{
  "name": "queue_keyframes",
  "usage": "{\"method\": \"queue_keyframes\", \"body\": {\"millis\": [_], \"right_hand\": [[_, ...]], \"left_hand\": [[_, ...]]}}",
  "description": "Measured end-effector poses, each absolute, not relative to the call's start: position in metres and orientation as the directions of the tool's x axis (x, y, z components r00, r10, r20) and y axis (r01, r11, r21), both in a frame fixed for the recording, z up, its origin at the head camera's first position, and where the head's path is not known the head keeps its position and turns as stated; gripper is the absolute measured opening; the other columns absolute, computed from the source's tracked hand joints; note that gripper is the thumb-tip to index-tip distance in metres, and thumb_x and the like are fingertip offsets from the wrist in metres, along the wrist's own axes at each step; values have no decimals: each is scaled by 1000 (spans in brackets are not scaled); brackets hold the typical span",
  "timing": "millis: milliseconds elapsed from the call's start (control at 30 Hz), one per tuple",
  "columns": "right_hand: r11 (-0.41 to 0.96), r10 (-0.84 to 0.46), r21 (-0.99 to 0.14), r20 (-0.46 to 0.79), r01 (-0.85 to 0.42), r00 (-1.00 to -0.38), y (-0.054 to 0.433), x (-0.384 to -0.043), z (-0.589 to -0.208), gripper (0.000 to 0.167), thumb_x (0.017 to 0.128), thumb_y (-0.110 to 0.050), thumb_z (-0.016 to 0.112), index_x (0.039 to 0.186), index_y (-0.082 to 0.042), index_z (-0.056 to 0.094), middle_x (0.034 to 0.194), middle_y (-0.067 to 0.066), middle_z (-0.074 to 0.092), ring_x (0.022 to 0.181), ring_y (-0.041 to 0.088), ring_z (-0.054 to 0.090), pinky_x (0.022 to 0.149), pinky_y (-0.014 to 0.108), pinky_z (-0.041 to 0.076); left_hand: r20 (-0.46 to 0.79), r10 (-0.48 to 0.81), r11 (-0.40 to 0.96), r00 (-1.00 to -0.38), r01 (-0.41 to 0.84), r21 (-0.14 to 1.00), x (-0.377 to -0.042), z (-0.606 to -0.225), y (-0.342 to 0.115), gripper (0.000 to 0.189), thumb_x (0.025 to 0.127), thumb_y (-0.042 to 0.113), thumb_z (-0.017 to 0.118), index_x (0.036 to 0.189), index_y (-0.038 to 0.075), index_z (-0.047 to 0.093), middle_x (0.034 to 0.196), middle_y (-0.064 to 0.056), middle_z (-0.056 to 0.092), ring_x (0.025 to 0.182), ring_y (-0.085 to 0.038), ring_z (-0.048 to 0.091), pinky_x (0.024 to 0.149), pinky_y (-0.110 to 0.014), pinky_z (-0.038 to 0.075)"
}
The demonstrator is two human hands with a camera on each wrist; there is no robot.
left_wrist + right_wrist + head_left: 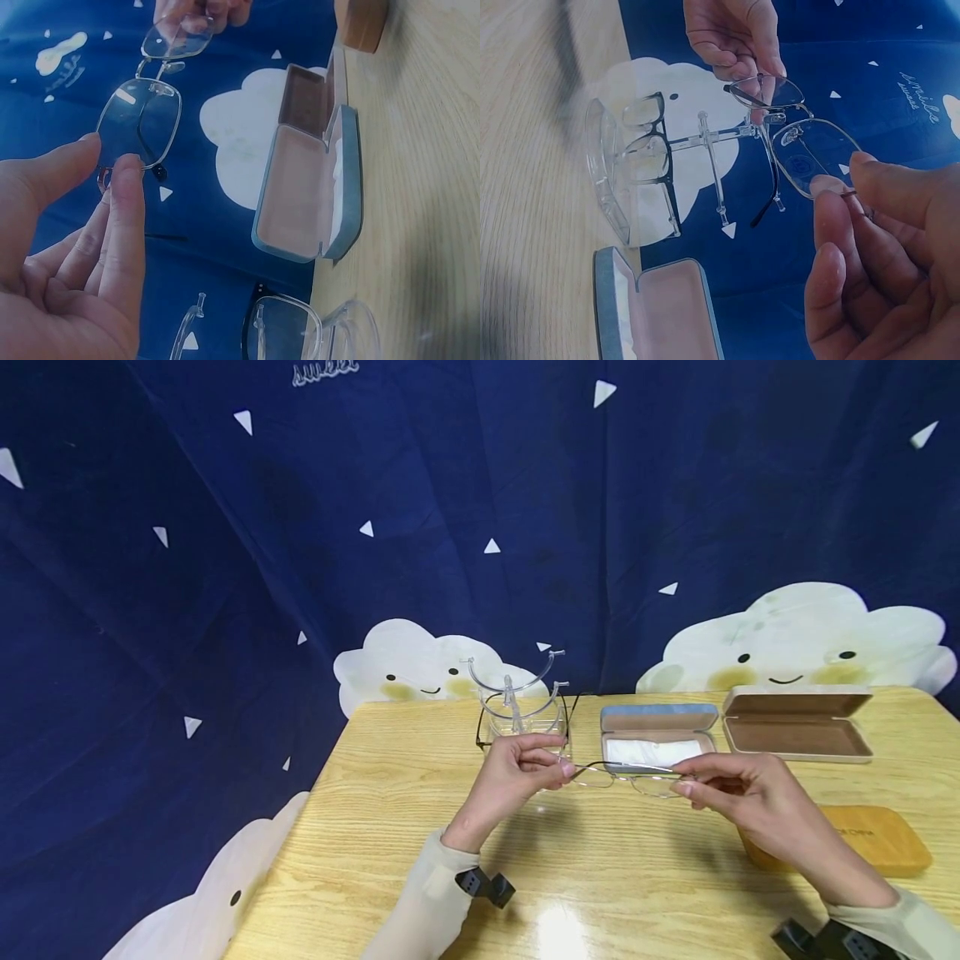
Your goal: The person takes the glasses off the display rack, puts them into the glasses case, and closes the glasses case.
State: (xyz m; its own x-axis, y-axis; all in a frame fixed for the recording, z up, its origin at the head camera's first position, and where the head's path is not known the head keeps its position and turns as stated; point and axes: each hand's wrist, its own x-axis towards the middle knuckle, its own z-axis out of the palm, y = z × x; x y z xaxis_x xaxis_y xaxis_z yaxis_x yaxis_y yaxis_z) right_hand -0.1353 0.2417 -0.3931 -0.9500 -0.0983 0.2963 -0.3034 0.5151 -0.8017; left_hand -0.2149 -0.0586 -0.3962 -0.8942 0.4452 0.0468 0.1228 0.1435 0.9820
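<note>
A pair of thin metal-rimmed eyeglasses (pixel 619 777) is held level above the table between both hands. My left hand (pixel 517 774) pinches one outer corner of the frame with thumb and fingers. At the opposite corner, my right hand (pixel 750 789) pinches the rim between thumb and forefinger. In the left wrist view the left thumb and fingertips touch the edge of the nearer lens (pixel 142 124). The right wrist view shows the temple arms folded behind the lenses (pixel 814 157). Behind the left hand, a clear display stand (pixel 512 693) carries dark-framed glasses (pixel 660 154).
A blue glasses case (pixel 660 717) lies open at the back, a white cloth (pixel 652 752) inside. To its right is an open beige case (pixel 798 739) with a brown lining. Partly under the right forearm sits an orange case (pixel 885 839). A dark blue curtain (pixel 420 468) hangs behind the wooden table (pixel 360 843).
</note>
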Motion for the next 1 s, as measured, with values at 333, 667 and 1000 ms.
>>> {"method": "queue_keyframes", "body": {"millis": [333, 667, 1000], "right_hand": [[517, -88, -805, 289, -292, -953, 241, -135, -393, 16, 93, -2, 76, 108, -2, 78, 77, -15, 73, 65, 4, 66, 56, 20, 52], [508, -98, -808, 292, -300, -952, 242, -136, -393, 15, 94, -1, 75, 109, -2, 77, 77, -15, 73, 66, 4, 66, 56, 20, 52], [507, -104, -811, 277, -291, -955, 243, -137, -394, 16, 95, -2, 73, 111, -1, 76, 80, -17, 74, 68, 5, 67, 58, 20, 54]], "left_hand": [[71, 451, 163, -890, 160, 974, -213, -394, -59, 49, 93, 14, 80, 139, 2, 65, 107, -22, 79, 76, -8, 76, 80, -26, 64], [77, 461, 165, -884, 170, 972, -212, -395, -58, 48, 94, 13, 78, 138, 1, 65, 106, -24, 79, 75, -5, 74, 79, -25, 64], [71, 494, 168, -867, 175, 970, -214, -398, -58, 40, 95, 15, 77, 132, 1, 70, 104, -24, 79, 83, -20, 79, 78, -33, 66]]}}
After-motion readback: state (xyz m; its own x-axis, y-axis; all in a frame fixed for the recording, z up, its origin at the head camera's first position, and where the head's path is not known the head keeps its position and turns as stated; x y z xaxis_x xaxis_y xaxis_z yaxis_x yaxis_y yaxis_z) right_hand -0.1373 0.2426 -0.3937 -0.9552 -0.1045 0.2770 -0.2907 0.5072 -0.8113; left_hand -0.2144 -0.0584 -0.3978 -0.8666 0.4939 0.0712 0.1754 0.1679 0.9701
